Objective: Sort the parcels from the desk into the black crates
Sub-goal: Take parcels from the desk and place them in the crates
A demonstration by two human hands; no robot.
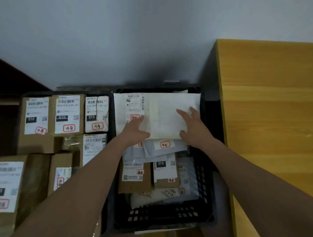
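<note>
A large white mailer parcel [163,109] lies flat across the far half of the right black crate [202,188], on top of other parcels. My left hand [135,130] rests on its near left part with fingers spread. My right hand [194,126] lies on its near right corner, fingers straight and thumb at the near edge. Under it sit grey bags [160,152] and brown boxes [135,179] with shipping labels. The left black crate [113,115] holds several brown cardboard boxes [67,114] with white labels.
The wooden desk [275,108] stands to the right of the crates, its near left corner beside the right crate. A grey wall rises behind the crates. Dark floor shows at the far left.
</note>
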